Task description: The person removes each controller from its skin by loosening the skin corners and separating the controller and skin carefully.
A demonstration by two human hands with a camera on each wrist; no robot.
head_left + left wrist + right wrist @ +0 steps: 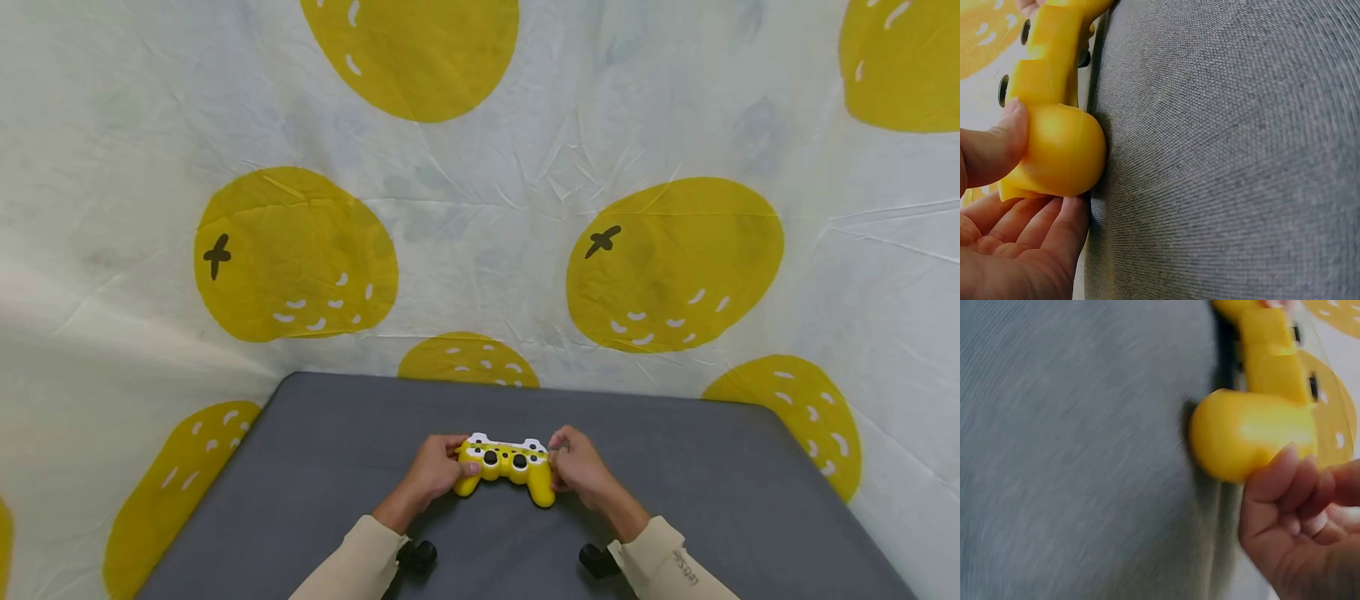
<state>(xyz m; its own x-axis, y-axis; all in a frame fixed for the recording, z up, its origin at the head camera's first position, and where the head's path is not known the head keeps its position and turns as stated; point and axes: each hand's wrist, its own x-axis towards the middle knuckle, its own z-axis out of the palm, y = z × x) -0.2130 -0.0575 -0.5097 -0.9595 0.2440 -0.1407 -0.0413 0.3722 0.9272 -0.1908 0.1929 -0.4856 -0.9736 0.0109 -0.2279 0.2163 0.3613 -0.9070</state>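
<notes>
The left hand point(435, 468) grips the yellow controller point(505, 463). The right hand point(581, 468) touches it, fingers curled; whether gripping, I can't tell.

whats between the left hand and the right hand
A yellow-and-white game controller lies between the left hand and the right hand, seen in the head view.

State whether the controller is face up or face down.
Face up. In the head view, the controller shows both black sticks on top; in the left wrist view, they point away from the table.
</notes>
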